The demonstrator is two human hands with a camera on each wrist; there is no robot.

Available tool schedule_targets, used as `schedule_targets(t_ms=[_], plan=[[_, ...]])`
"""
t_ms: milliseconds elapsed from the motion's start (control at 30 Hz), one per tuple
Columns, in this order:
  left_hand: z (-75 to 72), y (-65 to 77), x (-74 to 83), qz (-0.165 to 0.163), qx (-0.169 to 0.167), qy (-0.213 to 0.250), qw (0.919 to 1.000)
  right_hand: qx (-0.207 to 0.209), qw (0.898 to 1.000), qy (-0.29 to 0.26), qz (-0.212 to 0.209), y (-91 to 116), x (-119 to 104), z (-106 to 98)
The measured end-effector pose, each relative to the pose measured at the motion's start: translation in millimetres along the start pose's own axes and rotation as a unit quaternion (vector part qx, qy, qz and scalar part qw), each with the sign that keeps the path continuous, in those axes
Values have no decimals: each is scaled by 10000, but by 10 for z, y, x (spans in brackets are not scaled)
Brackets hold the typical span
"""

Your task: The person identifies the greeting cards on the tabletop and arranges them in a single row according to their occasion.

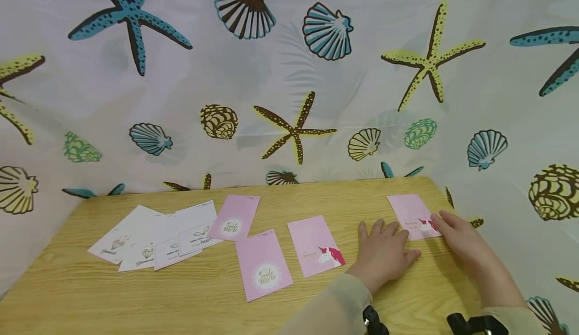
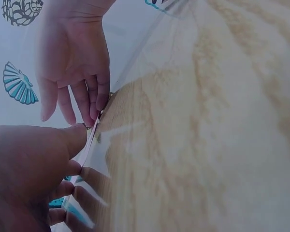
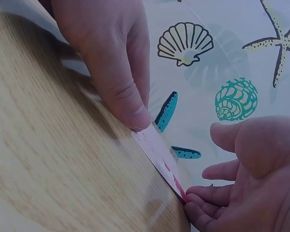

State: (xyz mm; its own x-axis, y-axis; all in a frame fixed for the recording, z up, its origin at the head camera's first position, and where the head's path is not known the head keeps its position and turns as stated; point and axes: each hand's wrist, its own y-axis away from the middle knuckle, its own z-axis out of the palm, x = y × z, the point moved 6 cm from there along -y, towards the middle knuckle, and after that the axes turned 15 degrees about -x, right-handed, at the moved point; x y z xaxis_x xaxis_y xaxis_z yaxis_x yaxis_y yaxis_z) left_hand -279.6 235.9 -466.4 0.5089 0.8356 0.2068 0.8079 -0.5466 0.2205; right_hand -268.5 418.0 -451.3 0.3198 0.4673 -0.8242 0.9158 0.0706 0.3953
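the near right corner of the pale pink rectangular paper card [image 1: 409, 208] is hidden behind my right hand [image 1: 468, 244], which covers part of its red-maned white unicorn print [image 1: 425, 226], and the faint writing beside that is too blurred to read. the card lies at the right of the light wooden table [image 1: 113, 305], between my hands, its long axis slanting from near right to far left, unicorn end towards me. my left hand's [image 1: 383, 252] fingers are spread at its near left corner, my right fingertips touch its right edge, thumb apart, and neither pinches it.
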Motion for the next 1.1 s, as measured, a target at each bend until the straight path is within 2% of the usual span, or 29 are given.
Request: schedule_targets(t_ms=[167, 400, 733, 900, 1000, 1100], plan=[[-12, 12, -13, 21, 37, 37, 10000, 55, 9996, -262, 14, -17, -20, -22], [0, 22, -20, 51, 41, -18, 10000, 603, 9964, -596, -30, -10, 4, -87], [0, 17, -29, 85, 130, 139, 9998, 1045, 9862, -1244, -320, -24, 84, -91], [-77, 41, -60, 55, 516, 608, 9968, 1043, 9816, -1549, -391, -26, 64, -80], [-127, 46, -73, 53, 863, 912, 9921, 992, 9757, -1895, -471, -19, 47, -64], [-158, 55, -73, 82, 1032, 1088, 9887, 908, 9693, -2211, -570, -13, 30, -43]])
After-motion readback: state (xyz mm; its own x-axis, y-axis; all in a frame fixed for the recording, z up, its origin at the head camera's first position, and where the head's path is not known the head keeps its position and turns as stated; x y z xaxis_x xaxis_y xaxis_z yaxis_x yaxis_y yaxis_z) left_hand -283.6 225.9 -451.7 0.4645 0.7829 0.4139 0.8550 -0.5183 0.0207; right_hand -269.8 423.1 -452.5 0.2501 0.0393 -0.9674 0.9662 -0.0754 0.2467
